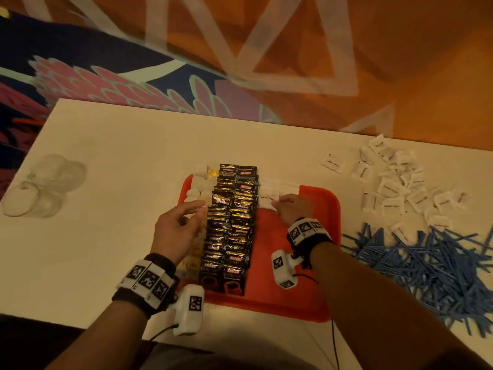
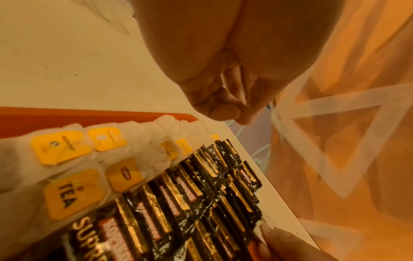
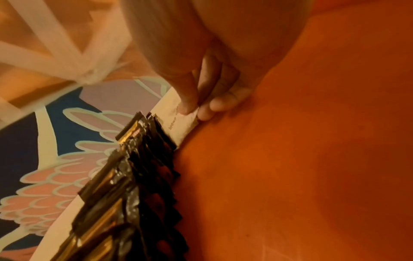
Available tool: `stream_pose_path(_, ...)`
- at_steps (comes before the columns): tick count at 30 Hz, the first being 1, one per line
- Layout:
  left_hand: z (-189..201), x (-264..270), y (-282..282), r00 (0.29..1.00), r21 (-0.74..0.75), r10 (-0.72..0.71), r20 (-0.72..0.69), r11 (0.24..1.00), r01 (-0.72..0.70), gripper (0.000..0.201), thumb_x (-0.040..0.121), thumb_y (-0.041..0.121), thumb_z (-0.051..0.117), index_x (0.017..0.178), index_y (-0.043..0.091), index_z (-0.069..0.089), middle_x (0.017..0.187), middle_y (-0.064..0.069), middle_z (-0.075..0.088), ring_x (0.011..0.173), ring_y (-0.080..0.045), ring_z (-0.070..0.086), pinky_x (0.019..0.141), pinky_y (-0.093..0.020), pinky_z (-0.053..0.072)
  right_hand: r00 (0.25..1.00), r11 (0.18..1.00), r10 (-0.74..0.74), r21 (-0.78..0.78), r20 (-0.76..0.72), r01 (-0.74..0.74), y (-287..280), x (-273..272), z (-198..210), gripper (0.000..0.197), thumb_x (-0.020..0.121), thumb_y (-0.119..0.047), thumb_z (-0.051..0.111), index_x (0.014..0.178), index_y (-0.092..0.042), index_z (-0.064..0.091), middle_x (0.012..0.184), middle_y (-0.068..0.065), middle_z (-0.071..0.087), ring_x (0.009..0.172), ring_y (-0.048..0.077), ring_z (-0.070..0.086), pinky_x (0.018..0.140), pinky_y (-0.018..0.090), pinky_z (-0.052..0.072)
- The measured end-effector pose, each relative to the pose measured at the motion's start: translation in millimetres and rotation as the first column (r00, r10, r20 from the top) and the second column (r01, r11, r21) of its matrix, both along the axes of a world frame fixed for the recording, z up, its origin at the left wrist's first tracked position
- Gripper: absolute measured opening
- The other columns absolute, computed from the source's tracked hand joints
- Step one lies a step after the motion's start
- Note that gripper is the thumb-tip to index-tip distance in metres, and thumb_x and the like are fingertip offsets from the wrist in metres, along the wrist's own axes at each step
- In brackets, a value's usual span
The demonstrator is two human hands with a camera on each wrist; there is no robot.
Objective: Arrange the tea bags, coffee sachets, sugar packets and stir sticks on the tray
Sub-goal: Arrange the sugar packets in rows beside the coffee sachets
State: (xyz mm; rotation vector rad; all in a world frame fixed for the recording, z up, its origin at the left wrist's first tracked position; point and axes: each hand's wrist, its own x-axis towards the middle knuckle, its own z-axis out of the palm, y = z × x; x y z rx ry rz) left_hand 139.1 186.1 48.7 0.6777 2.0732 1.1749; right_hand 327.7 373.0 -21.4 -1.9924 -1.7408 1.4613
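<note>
A red tray (image 1: 266, 244) lies mid-table. Tea bags (image 1: 198, 188) with yellow tags (image 2: 67, 150) fill its left column. Black coffee sachets (image 1: 232, 222) overlap in two columns down the middle (image 2: 178, 203). White sugar packets (image 1: 277, 190) line the far end to their right. My right hand (image 1: 290, 209) pinches the nearest sugar packet (image 3: 181, 123) between thumb and fingers, flat on the tray (image 3: 312, 159) beside the sachets (image 3: 134, 176). My left hand (image 1: 178, 228) hovers over the tea bags, fingers loosely curled (image 2: 228, 106), holding nothing.
Loose sugar packets (image 1: 394, 188) are scattered on the white table at the right. A heap of blue stir sticks (image 1: 426, 265) lies below them, close to my right forearm. Clear plastic cups (image 1: 45, 185) sit at the far left. Patterned carpet lies beyond the table edge.
</note>
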Motion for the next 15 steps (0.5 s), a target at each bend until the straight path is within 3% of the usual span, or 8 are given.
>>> stream_pose_path(2,-4,-6,-3,1.000,-0.010,0.016,0.013,1.000,-0.015,0.027,0.093,0.013,0.067,0.099,0.039,0.071,0.103,0.001,0.074,0.076,-0.022,0.064,0.073,-0.037,0.055,0.999,1.000,0.004,0.018,0.047,-0.005,1,-5,-5,0.020,0.086,-0.033,0.073,0.098,-0.018,0.070,0.092,-0.008,0.060,0.093,0.011,0.057,0.083,0.023,0.045)
stream_pose_path(5,-8,-10,-6,1.000,-0.033,0.022,0.018,0.999,-0.021,0.022,0.094,0.013,0.067,0.105,0.031,0.073,0.102,0.000,0.073,0.074,-0.021,0.065,0.072,-0.037,0.056,0.993,0.998,-0.033,0.064,0.111,0.026,-2,-12,-7,0.017,0.086,-0.032,0.072,0.086,-0.018,0.063,0.085,-0.006,0.059,0.076,0.008,0.052,0.056,0.015,0.034)
stream_pose_path(8,-10,-12,-6,1.000,-0.045,0.019,0.021,0.999,-0.018,0.020,0.094,0.015,0.067,0.110,0.026,0.073,0.104,0.000,0.072,0.075,-0.020,0.065,0.073,-0.038,0.056,0.992,0.992,-0.053,0.117,0.115,0.040,-6,-11,-9,0.020,0.085,-0.027,0.072,0.081,-0.017,0.056,0.076,-0.006,0.056,0.062,0.005,0.047,0.048,0.016,0.030)
stream_pose_path(10,-10,-12,-6,0.999,-0.038,0.027,0.035,0.999,-0.026,0.020,0.094,0.014,0.066,0.110,0.024,0.073,0.104,0.000,0.072,0.074,-0.018,0.064,0.070,-0.035,0.055,0.993,0.987,-0.004,0.162,0.122,-0.016,-8,-12,-5,0.017,0.087,-0.025,0.069,0.085,-0.016,0.055,0.076,-0.005,0.056,0.063,0.006,0.050,0.051,0.021,0.038)
stream_pose_path(12,-8,-11,-6,0.999,-0.027,0.030,0.042,0.999,-0.029,0.020,0.094,0.011,0.066,0.107,0.025,0.073,0.101,0.000,0.072,0.071,-0.015,0.064,0.067,-0.032,0.053,0.978,0.948,0.150,0.261,0.143,-0.183,-9,-16,-4,0.010,0.090,-0.020,0.063,0.086,-0.017,0.055,0.084,-0.002,0.058,0.075,0.014,0.055,0.064,0.028,0.048)
stream_pose_path(15,-6,-10,-8,0.999,-0.020,0.020,0.042,1.000,-0.019,0.021,0.094,0.009,0.065,0.103,0.027,0.072,0.095,0.003,0.072,0.065,-0.006,0.063,0.063,-0.025,0.052,0.909,0.837,0.373,0.354,0.187,-0.417,-11,-24,-7,0.008,0.093,-0.012,0.057,0.096,-0.016,0.063,0.100,0.004,0.057,0.098,0.021,0.053,0.084,0.030,0.045)
